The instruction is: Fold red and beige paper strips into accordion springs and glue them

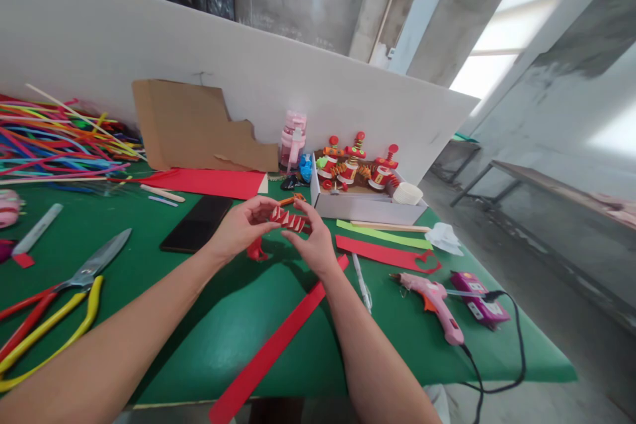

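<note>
L hand (241, 228) & R hand (316, 242) each pinch an end of a zigzag-folded red strip (288, 219) — held over the green tabletop (308, 371) — w/ black phone (196, 225) at approx. 9 o'clock from it, flat red strip (278, 342) at 6, pink glue gun (433, 298) at 4, & white box (370, 209) w/ red figures (349, 172) abt 2.

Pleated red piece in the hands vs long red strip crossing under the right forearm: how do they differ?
- Shape: the pleated piece is folded into zigzags; the long strip looks flat.
- Support: the pleated piece is held up between the left hand and right hand; the long strip lies on the green tabletop, near end past its edge.
- Extent: the pleated piece is compact; the long strip stretches much farther.
Shared: both are red.
</note>
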The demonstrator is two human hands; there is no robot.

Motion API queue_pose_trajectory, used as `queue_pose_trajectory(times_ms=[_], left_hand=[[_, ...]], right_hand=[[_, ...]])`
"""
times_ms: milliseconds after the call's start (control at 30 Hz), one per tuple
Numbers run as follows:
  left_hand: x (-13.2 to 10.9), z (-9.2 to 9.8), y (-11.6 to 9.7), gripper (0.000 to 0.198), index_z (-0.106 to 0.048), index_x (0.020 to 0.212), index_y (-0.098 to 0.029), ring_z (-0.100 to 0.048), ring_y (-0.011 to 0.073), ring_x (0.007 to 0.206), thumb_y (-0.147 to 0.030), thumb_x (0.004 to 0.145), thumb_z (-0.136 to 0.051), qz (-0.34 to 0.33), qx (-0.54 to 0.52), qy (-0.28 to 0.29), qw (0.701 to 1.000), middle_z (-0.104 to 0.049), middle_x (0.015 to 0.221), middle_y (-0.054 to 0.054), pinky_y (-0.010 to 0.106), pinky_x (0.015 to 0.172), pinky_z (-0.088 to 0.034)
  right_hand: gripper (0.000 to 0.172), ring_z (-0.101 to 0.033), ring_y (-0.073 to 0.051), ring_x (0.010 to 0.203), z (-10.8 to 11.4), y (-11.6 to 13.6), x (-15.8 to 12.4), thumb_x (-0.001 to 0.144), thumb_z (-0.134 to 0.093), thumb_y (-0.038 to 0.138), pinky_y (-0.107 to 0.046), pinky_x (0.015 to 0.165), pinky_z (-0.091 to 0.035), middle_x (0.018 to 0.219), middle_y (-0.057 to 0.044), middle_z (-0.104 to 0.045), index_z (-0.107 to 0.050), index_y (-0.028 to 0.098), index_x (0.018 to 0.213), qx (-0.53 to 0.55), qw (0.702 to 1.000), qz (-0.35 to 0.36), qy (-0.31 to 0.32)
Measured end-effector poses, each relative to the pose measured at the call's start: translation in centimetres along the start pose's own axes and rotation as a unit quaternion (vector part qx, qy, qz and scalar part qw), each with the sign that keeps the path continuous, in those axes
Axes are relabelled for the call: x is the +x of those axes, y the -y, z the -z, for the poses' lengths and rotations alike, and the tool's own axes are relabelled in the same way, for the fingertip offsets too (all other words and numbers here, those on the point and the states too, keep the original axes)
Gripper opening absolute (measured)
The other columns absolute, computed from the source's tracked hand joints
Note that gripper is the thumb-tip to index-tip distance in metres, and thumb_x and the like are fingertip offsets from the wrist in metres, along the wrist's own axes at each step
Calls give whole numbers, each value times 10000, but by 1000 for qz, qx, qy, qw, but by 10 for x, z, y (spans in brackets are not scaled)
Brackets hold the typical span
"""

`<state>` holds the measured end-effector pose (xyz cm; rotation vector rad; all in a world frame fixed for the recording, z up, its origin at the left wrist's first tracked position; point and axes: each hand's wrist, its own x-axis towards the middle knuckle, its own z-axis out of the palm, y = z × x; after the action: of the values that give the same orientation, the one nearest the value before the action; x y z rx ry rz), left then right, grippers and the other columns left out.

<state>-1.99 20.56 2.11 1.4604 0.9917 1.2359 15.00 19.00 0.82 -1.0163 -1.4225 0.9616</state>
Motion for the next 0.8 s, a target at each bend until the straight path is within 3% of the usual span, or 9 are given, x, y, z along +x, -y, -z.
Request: queue_pose_trajectory(times_ms=[200, 333, 567, 800], left_hand=[[1, 1, 0, 445, -642, 989, -185, -680, 226, 880, -333, 600, -802, -8, 2, 32, 999, -722, 990, 77, 375, 805, -552], [2, 5, 0, 487, -652, 1058, -184, -673, 235, 876, -347, 616, -777, -2, 39, 26, 999, -713, 1068, 93, 355, 733, -546], [3, 9, 2, 358, -723, 937, -198, -669, 219, 729, -395, 640, -758, 3, 99, 11, 995, -747, 856, 51, 339, 699, -520], [5, 10, 4, 375, -731, 884, -203, -679, 204, 803, -387, 576, -843, 11, -11, -20, 1000, -756, 844, 42, 317, 780, -531]], right_hand=[[338, -668, -225, 1043, -2, -3, -1, 744, -671, 161, -362, 968, -500, 1117, -31, -732, -716, 262, 1063, -91, 994, 56, -4], [352, -682, -222, 1011, -2, -7, -1, 752, -669, 148, -350, 936, -521, 1133, -58, -732, -709, 221, 1094, -137, 988, 69, -10], [353, -689, -213, 974, -1, -11, -1, 759, -669, 167, -337, 906, -534, 1125, -48, -737, -709, 231, 1105, -162, 984, 76, -11], [336, -687, -206, 908, 1, -3, -1, 749, -663, 163, -334, 872, -536, 1070, -49, -751, -720, 215, 1076, -161, 985, 56, -17]])
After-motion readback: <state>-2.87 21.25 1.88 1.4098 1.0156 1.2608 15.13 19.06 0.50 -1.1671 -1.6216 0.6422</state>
